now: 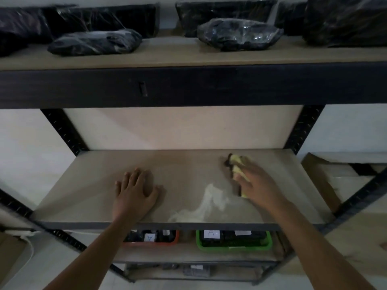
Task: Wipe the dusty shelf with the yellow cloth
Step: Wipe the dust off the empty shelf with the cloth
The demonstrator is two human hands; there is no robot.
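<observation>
Two hands on shelf (88, 185) | left hand (136, 190) flat, empty | right hand (256, 181) presses yellow cloth (237, 164) | wiping | next: white dust (207, 203) between hands

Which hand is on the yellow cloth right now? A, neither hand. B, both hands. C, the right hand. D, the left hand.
C: the right hand presses the yellow cloth on the shelf, while the left hand lies flat and bare.
</observation>
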